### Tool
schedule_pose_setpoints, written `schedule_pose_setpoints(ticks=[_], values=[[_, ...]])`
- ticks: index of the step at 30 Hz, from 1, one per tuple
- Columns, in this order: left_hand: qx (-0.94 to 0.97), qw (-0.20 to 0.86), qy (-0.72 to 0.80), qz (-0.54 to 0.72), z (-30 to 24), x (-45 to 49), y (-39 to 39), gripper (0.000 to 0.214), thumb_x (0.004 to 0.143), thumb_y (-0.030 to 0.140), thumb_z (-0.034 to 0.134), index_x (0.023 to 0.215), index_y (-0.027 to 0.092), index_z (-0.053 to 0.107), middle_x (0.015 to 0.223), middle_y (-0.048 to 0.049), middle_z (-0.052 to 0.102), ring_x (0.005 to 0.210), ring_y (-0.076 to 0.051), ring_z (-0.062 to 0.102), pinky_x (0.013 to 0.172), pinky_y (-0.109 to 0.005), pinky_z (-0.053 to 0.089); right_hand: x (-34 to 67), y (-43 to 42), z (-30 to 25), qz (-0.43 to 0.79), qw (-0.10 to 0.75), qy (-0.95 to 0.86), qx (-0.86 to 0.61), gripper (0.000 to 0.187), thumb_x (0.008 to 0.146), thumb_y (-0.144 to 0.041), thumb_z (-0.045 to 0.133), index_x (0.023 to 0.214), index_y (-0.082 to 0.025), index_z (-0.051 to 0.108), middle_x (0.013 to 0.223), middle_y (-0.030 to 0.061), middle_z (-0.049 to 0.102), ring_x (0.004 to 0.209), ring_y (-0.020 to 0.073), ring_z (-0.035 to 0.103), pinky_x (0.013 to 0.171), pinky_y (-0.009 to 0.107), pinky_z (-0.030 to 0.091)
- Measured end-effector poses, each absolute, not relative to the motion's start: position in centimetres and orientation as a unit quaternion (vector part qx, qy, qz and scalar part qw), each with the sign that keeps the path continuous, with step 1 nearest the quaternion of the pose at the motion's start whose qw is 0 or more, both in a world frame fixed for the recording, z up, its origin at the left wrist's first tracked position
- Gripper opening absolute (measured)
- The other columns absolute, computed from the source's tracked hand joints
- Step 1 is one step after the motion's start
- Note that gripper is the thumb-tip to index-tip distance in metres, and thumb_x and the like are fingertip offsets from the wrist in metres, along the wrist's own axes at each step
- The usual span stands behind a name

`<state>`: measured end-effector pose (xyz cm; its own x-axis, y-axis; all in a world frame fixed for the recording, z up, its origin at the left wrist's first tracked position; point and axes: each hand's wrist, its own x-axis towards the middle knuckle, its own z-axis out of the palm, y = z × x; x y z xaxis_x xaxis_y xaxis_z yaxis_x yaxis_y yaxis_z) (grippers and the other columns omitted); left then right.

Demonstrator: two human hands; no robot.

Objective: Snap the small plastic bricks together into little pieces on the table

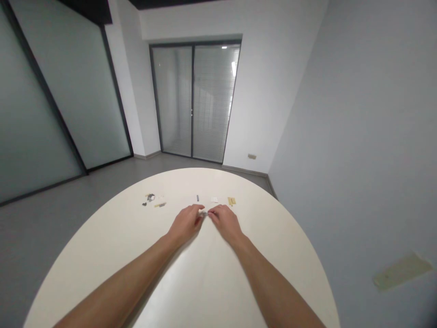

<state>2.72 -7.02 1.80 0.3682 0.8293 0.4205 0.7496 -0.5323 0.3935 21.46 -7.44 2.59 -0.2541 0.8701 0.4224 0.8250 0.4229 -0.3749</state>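
Observation:
Near the middle of the round table, a small pale grey piece [204, 213] lies between my two hands; its kind is too small to make out. My left hand [186, 223] has its index finger and thumb curled around the piece's left end. From the other side, my right hand [226, 222] pinches its right end between thumb and fingertips. Just beyond the hands are a short dark grey strip [197, 198], a white piece [214, 199] and some flat tan pieces [231, 201].
The white round table [273, 255] extends around both forearms. At its far left sit a cluster of small dark grey and white pieces [150, 197], a dark bit [144, 204] and a tan-and-grey strip [160, 204]. A grey wall [368, 136] stands to the right.

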Motion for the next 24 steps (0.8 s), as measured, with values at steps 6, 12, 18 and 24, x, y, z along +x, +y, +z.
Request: schedule_pose_setpoints(ticks=[6,12,18,24], values=[[0.818,0.04,0.498,0.284,2.5,2.4,-7.1,0.024,0.094,0.03,0.049,0.109,0.02,0.065,0.103,-0.0068,0.072,0.095,-0.022,0.065,0.087,-0.035,0.048,21.1,-7.7,3.1,0.037,0.302,-0.801,-0.515,0.017,0.096,-0.029,0.056,0.101,-0.023,0.071,0.101,0.003,0.072,0.1,0.0179,0.061,0.089,0.029,0.043],[0.814,0.038,0.511,0.275,2.8,2.3,-7.1,0.023,0.093,0.025,0.049,0.106,0.022,0.067,0.104,-0.0054,0.072,0.096,-0.022,0.065,0.085,-0.033,0.049,20.8,-7.9,3.4,0.038,0.315,-0.804,-0.503,0.017,0.097,-0.028,0.055,0.102,-0.022,0.07,0.101,0.0033,0.072,0.099,0.018,0.061,0.09,0.03,0.043],[0.809,0.039,0.512,0.286,2.8,2.4,-7.1,0.023,0.093,0.025,0.047,0.105,0.023,0.068,0.104,-0.0047,0.072,0.096,-0.021,0.065,0.085,-0.033,0.049,20.8,-8.0,3.3,0.046,0.328,-0.799,-0.502,0.014,0.093,-0.026,0.059,0.104,-0.022,0.067,0.102,0.0033,0.071,0.1,0.0181,0.061,0.091,0.031,0.043],[0.817,0.032,0.497,0.29,2.9,2.4,-7.1,0.024,0.093,0.023,0.047,0.106,0.023,0.067,0.105,-0.005,0.072,0.097,-0.022,0.064,0.086,-0.034,0.049,20.8,-8.0,3.3,0.038,0.325,-0.799,-0.505,0.012,0.093,-0.026,0.059,0.102,-0.023,0.066,0.101,0.0033,0.071,0.099,0.0183,0.061,0.09,0.031,0.044]])
